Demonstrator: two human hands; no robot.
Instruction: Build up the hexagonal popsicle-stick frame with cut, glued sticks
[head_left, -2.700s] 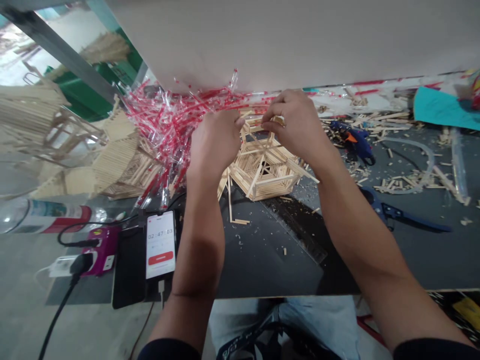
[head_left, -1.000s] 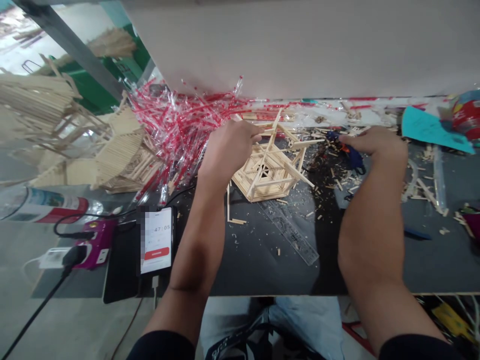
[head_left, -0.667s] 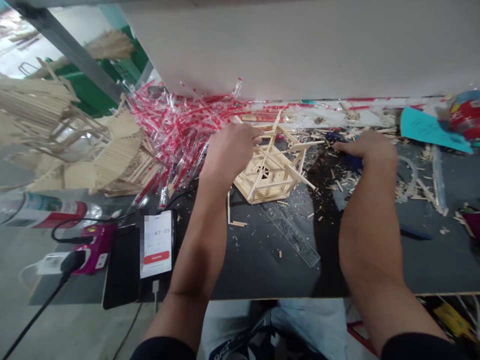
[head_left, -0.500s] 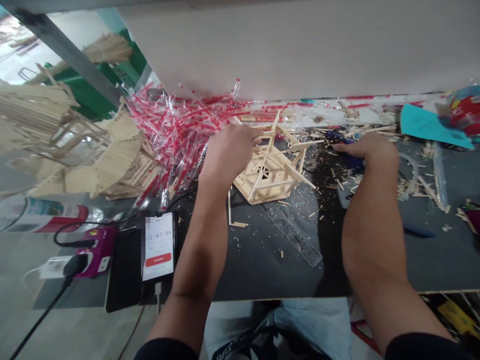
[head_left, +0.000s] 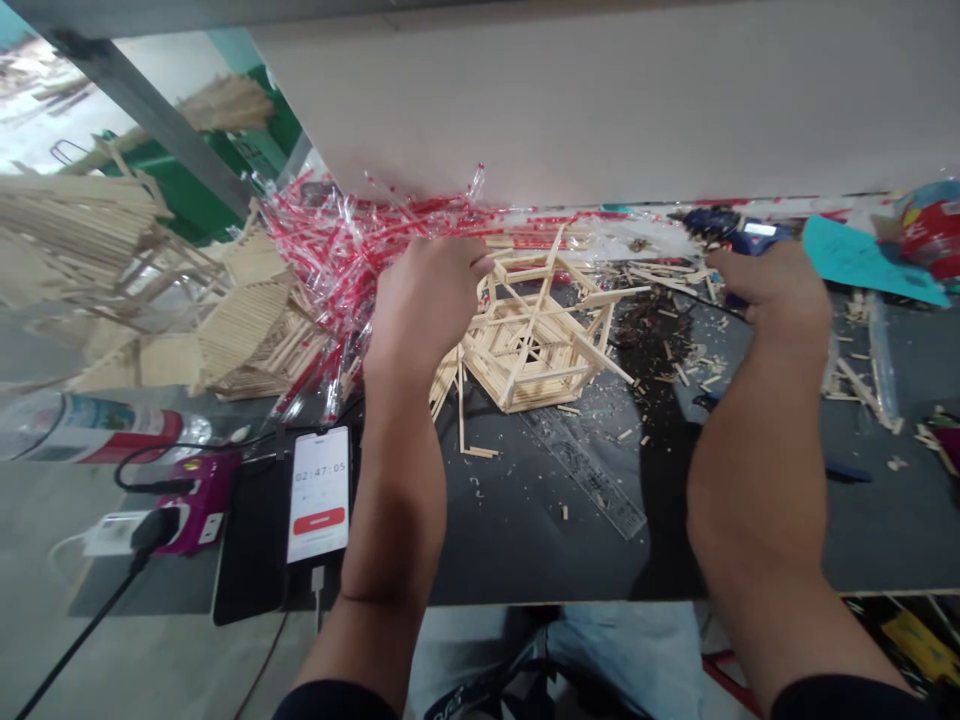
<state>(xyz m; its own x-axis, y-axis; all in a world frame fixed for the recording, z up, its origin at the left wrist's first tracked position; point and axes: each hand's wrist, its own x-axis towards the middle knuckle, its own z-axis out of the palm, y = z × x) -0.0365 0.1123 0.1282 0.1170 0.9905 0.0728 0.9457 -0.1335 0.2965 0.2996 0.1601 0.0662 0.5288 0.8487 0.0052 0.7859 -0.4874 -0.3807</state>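
Hexagonal popsicle-stick frame (head_left: 536, 345), pale wood, sits mid-view on the dark work board (head_left: 525, 545), long sticks jutting past its top edge and a few thin sticks splayed off its lower left. It stands in a patch of board between the two hands, within reach of both.

Left hand (head_left: 424, 305): palm down, fingers (head_left: 469, 262) curled, tips at the frame's upper left, touching or just beside it. Can't tell if it has hold of a stick. Forearm rises near vertical from bottom centre.

Right hand (head_left: 769, 285): closed around what looks like a blue hot-glue gun (head_left: 731, 225), body showing above the knuckles, grip partly hidden. Forearm angles in from lower right. Gun is held up and to the right, apart from the frame.

Around it: red-and-clear plastic straws (head_left: 352, 260) heaped against the frame's upper left, flat stick panels (head_left: 244, 320) beyond them. Clear plastic ruler (head_left: 585, 470) lies just below the frame, dark-flecked wood shavings (head_left: 652, 345) to its right. Phone (head_left: 319, 480) showing a timer sits lower left, magenta charger (head_left: 199, 505) beside it. Cyan paper sheet (head_left: 862, 255) upper right.
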